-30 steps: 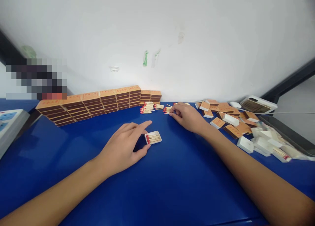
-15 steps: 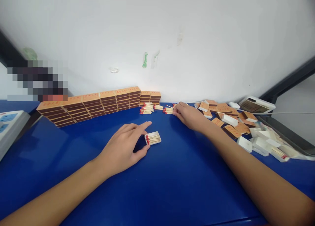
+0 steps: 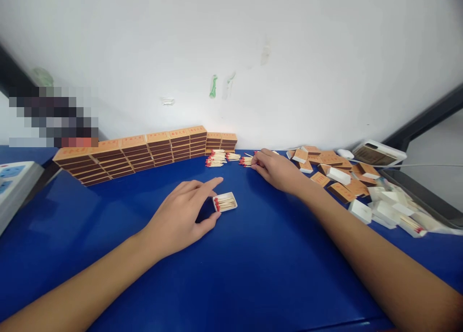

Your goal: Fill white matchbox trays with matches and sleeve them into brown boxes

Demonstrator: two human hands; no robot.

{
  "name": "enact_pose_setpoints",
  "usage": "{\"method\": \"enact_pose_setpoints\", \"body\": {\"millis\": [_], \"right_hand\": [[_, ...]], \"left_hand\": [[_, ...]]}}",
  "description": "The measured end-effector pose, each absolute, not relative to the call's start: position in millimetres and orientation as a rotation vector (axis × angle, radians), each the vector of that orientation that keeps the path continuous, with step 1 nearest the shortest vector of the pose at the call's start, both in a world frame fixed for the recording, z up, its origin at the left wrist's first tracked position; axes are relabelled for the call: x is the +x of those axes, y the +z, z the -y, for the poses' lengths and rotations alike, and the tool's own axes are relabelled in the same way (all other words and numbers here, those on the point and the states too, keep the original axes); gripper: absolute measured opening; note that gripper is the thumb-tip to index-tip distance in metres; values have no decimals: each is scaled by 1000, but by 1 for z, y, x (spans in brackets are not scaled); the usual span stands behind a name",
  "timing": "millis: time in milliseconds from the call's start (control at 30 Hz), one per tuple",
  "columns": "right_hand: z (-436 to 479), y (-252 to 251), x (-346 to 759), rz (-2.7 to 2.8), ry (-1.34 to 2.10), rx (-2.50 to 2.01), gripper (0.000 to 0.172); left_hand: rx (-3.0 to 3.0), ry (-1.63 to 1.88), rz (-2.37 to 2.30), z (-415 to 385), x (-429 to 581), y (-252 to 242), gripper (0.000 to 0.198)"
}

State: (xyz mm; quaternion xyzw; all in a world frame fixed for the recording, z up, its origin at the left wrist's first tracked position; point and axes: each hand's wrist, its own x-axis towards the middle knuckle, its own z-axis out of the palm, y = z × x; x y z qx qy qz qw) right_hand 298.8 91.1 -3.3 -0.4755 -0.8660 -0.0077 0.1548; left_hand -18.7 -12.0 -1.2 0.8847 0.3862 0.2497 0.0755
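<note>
A small white matchbox tray (image 3: 233, 201) lies on the blue table, partly filled with red-headed matches (image 3: 224, 204). My left hand (image 3: 184, 211) steadies it from the left, thumb at the near corner and fingers at the far corner. Farther back, my right hand (image 3: 277, 169) is bent over a loose pile of matches (image 3: 245, 161), its fingertips pinched together on some of them; the hand hides part of the pile. Two more heaps of matches, a larger one (image 3: 216, 158) and a smaller one (image 3: 233, 156), lie left of it.
Stacked matchboxes (image 3: 155, 148) line the wall at the left. Loose matchbox sleeves (image 3: 342, 192) and white trays (image 3: 385, 212) are heaped at the right, beside a dark tray (image 3: 419, 197) and a cable (image 3: 430, 166). A white box-like device (image 3: 18, 187) stands at the left edge.
My right hand has shifted very slightly left at the match pile. My left hand and the matchbox tray stay in place.
</note>
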Motion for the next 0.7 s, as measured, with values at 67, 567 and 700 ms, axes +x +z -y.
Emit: {"method": "enact_pose_setpoints", "body": {"millis": [67, 567, 700], "right_hand": [[-91, -3, 299, 2488, -14, -1357, 13], [-91, -3, 298, 2486, -34, -1348, 13], [-91, -4, 298, 2486, -36, -1349, 15]], "left_hand": [[2655, 749, -1162, 12, -19, -2, 67], [2663, 774, -1145, 12, -19, -1, 67], [2659, 762, -1145, 12, -18, -1, 67]]}}
